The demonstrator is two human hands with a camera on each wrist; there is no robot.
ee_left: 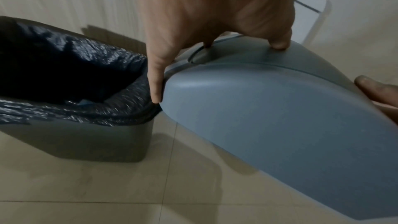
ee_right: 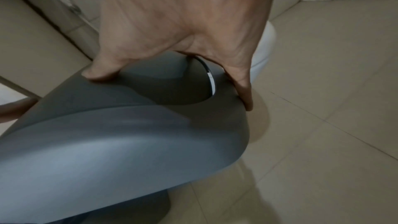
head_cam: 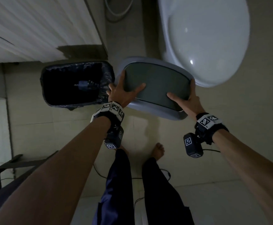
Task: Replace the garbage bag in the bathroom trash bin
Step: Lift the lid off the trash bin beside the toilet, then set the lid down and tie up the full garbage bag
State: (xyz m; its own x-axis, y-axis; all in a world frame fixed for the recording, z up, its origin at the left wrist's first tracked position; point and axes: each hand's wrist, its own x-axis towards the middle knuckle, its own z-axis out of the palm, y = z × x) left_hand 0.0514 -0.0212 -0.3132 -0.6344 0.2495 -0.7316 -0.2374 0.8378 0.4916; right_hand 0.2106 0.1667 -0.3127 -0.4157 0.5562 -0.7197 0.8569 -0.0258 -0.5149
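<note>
I see both hands, left hand (head_cam: 121, 93) and right hand (head_cam: 188, 101), clamped on the swing lid (head_cam: 157, 85); beige tiled floor (head_cam: 230, 151) below. The bag-lined trash bin (head_cam: 74, 83) stands beside the toilet (head_cam: 205, 38).

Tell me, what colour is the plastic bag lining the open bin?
Black and glossy, the crinkled plastic bag folds over the bin's rim; the left wrist view shows it best.

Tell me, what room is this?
Most likely a bathroom: a white toilet stands on a tiled floor, beside a small bin lined with a black bag.
</note>
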